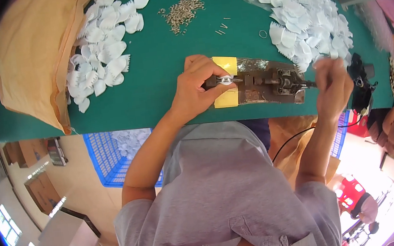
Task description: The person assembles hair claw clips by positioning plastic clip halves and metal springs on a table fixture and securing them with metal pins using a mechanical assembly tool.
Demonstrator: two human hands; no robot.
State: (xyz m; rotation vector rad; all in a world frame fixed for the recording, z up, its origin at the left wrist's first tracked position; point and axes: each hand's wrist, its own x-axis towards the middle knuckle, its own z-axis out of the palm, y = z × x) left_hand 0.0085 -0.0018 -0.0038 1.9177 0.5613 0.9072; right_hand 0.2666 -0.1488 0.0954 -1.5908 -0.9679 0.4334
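A small metal press jig (266, 84) lies on the green table (166, 72), held down with yellow tape (225, 63). My left hand (198, 89) pinches a small white plastic piece (225, 80) at the jig's left end. My right hand (332, 84), blurred by motion, is closed around the handle rod (311, 84) that sticks out of the jig's right end.
Heaps of white comb-like plastic pieces lie at the left (98, 41) and right (307, 21). A pile of small metal pins (183, 11) sits at the back, with clear bags behind it. A tan bag (31, 55) lies far left. A blue crate (110, 156) stands below the table edge.
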